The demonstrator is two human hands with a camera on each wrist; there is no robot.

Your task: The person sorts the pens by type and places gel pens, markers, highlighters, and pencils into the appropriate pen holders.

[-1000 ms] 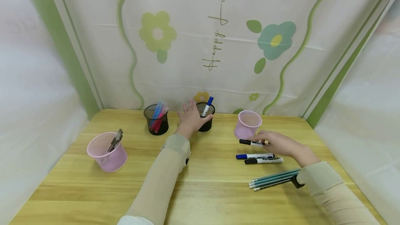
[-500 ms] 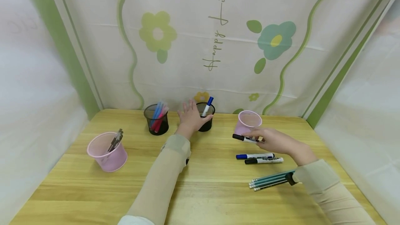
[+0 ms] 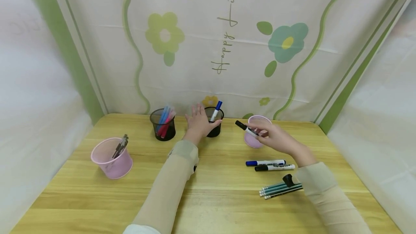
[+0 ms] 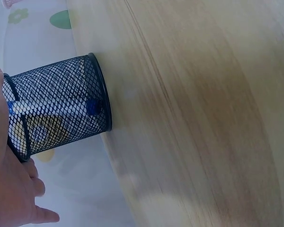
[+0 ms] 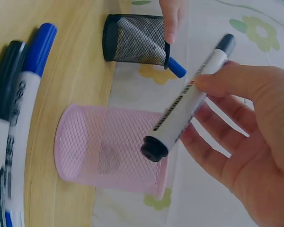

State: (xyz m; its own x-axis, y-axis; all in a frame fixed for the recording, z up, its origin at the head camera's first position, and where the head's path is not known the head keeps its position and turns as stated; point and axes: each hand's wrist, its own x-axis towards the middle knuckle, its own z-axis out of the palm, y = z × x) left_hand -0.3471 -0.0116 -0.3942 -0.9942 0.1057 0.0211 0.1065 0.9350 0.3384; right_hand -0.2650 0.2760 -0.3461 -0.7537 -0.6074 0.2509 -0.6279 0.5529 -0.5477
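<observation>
My right hand pinches a black-capped whiteboard marker between thumb and fingers. The marker is tilted, its cap up and to the left, in front of an upright pink mesh pen cup. At the back middle, my left hand rests at the rim of a black mesh pen cup, fingers spread and straight, thumb across its front. A blue-capped marker leans inside that black cup. On the table lie another blue-capped marker and a black-capped marker.
Several green pencils lie in a bundle below my right wrist. A second black cup with blue and pink pens stands left of my left hand. Farther left is a pink cup holding dark pens. A printed curtain hangs behind the table.
My right hand has lifted the black-capped marker and carried it up and left, tilting it as it passes in front of the right pink cup. My left hand has stayed put.
</observation>
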